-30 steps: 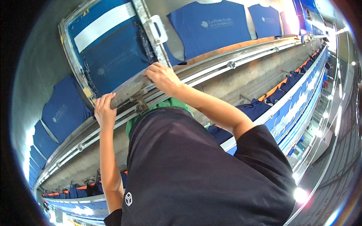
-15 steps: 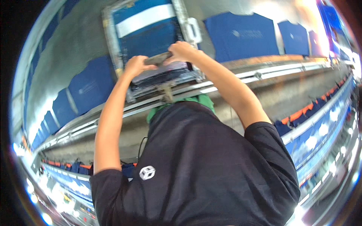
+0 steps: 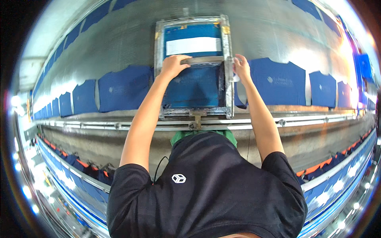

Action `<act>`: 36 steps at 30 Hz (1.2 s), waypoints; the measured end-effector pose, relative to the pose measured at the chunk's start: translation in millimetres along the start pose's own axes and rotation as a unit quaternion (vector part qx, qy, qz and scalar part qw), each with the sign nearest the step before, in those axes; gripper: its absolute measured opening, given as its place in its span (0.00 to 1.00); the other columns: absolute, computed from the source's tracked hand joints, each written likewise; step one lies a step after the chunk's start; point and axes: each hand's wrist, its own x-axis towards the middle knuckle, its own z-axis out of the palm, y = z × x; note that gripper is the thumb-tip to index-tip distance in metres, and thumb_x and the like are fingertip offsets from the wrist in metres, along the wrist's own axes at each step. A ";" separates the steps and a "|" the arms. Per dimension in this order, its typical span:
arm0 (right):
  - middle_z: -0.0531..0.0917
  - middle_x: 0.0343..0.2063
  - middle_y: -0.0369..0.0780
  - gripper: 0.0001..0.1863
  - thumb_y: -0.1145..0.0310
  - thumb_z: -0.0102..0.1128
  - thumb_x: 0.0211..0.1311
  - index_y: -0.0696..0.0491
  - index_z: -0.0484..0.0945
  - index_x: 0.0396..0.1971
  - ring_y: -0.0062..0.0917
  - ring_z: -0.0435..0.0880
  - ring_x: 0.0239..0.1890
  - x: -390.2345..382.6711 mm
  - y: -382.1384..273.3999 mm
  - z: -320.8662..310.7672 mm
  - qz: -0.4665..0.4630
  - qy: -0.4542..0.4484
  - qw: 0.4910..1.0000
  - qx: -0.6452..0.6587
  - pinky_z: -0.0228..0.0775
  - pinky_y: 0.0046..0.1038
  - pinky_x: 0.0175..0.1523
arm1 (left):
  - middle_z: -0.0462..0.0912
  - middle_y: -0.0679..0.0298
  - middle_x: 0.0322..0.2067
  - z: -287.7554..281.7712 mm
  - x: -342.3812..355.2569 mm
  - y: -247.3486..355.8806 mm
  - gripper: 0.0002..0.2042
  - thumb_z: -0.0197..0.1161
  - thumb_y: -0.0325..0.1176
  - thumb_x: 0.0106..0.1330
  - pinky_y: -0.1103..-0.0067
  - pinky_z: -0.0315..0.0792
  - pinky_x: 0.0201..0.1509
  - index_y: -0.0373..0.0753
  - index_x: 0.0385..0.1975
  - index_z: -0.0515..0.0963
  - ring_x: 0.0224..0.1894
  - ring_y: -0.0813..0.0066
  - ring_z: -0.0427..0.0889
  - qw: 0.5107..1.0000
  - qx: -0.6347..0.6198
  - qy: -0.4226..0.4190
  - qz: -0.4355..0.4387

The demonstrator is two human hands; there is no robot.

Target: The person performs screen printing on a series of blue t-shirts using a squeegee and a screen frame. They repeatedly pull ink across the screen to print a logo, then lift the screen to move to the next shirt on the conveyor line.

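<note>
I see the squeegee (image 3: 202,60) lying crosswise inside the metal-framed screen (image 3: 228,71), over a blue shirt. My left hand (image 3: 173,66) is curled around its left end; my right hand (image 3: 241,67) grips the frame's right rail, just beside it.

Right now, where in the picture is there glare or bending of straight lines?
Head view: strong glare whitens the upper right corner; the metal rail bows toward the rim from fisheye distortion; the screen frame and both hands, left and right, stay sharp.
</note>
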 end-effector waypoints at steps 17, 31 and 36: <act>0.86 0.32 0.31 0.14 0.61 0.65 0.74 0.54 0.88 0.48 0.13 0.72 0.25 -27.4 -78.8 12.4 -0.135 0.126 0.979 -0.087 0.65 0.20 0.31 | 0.83 0.71 0.61 76.7 -245.7 26.7 0.21 0.66 0.30 0.65 0.58 0.71 0.64 0.54 0.59 0.82 0.62 0.70 0.80 0.994 -0.050 0.075 0.066; 0.88 0.42 0.50 0.13 0.64 0.57 0.71 0.53 0.87 0.45 0.41 0.89 0.45 -36.6 2.7 108.2 -0.296 0.106 0.932 -0.182 0.81 0.42 0.51 | 0.90 0.60 0.46 104.0 -213.5 -57.3 0.17 0.75 0.38 0.62 0.69 0.79 0.56 0.43 0.50 0.87 0.48 0.63 0.88 0.989 0.007 0.123 -0.086; 0.87 0.42 0.53 0.11 0.66 0.58 0.73 0.56 0.85 0.44 0.50 0.88 0.46 5.7 98.5 18.6 -0.116 0.092 0.988 0.033 0.80 0.45 0.52 | 0.89 0.58 0.45 206.6 -178.9 12.7 0.19 0.74 0.24 0.54 0.67 0.77 0.56 0.44 0.47 0.86 0.49 0.57 0.87 0.989 0.059 0.079 -0.110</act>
